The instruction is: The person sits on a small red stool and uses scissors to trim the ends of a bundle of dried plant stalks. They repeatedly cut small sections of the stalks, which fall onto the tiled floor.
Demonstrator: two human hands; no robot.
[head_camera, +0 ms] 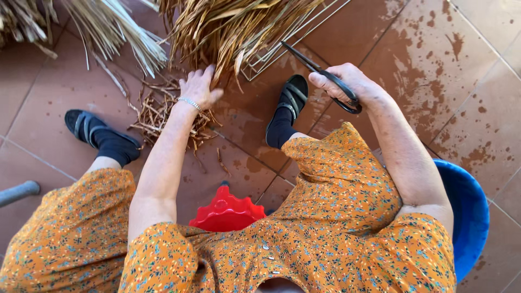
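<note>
**Dried fronds under two hands**

Straw-coloured dried fronds crowd the floor's far edge; bare tiles lie open at the right. One pair of black scissors sits in the right hand, fingers closed through the handles, blades apart. The left hand rests, fingers loosely spread, on the fronds. Brown trimmings lie between two sandalled feet; one red stool and one blue tub stand close by.

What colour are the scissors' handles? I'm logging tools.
Black, clearest in the head view: the scissors sit in the right hand.
</note>
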